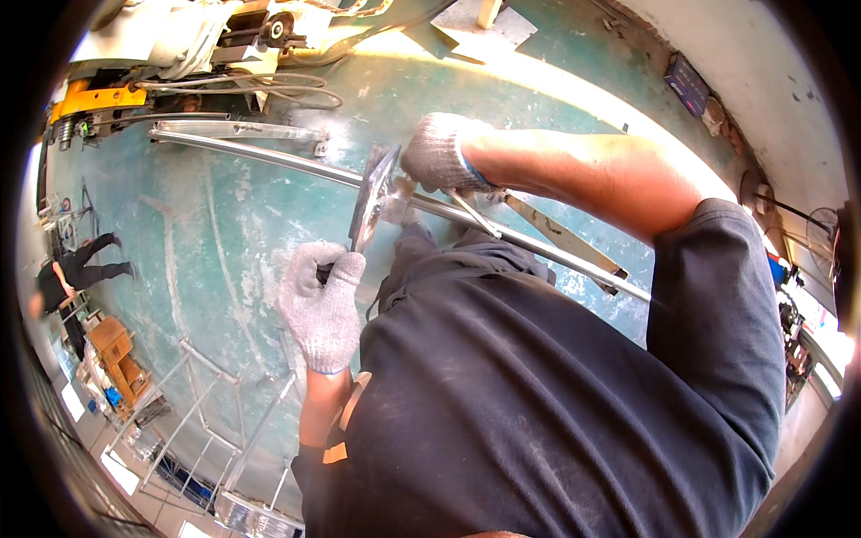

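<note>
My left hand, in a grey knit glove, is shut around the dark handle of a flat grey metal tool. The tool's blade stands up against a long shiny metal tube. This tube runs slantwise across the green floor from upper left to lower right. My right hand, also gloved, presses down on the tube just right of the blade and grips it. A thin rod sticks out below that hand. My dark-clothed body hides the lower part of the tube.
A flat metal bar lies beside the tube at right. A machine with a yellow part and loose cables stands at upper left. Metal frames, cardboard boxes and another person are at left. A wall bounds the right.
</note>
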A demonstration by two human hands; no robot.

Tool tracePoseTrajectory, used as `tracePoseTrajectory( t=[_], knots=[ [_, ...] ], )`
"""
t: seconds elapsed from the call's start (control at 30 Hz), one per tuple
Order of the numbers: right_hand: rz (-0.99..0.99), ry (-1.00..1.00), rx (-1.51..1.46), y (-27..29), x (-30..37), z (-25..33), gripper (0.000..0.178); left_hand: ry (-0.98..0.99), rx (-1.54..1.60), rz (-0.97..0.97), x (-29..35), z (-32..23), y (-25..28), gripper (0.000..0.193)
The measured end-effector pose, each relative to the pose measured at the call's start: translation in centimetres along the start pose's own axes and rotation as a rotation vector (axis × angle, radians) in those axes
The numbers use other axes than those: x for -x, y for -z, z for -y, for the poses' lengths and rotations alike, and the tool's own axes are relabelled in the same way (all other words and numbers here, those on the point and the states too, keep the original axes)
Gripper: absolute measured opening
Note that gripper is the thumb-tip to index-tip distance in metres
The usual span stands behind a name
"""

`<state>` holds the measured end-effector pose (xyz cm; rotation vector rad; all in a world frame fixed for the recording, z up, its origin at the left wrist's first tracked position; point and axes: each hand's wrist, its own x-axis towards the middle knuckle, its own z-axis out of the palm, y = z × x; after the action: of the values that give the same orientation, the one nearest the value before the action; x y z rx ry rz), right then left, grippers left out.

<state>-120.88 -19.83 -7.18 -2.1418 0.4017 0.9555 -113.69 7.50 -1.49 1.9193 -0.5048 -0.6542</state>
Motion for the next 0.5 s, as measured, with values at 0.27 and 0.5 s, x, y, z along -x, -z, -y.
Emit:
tracePoseTrajectory(
  t=[0.27, 0.5],
  knots=[
    [-0.243, -0.077, -0.299, -0.7, 7.0, 0.9, 0.061, -0.104, -0.174, -0.040, 1.0, -0.2, -0.1, 0.017],
    [-0.144, 0.077, -0.179, -0.8, 7.7, -0.5, 0.047, -0.345, -0.326, -0.013, 0.3, -0.2, -0.3, 0.016]
  ],
)
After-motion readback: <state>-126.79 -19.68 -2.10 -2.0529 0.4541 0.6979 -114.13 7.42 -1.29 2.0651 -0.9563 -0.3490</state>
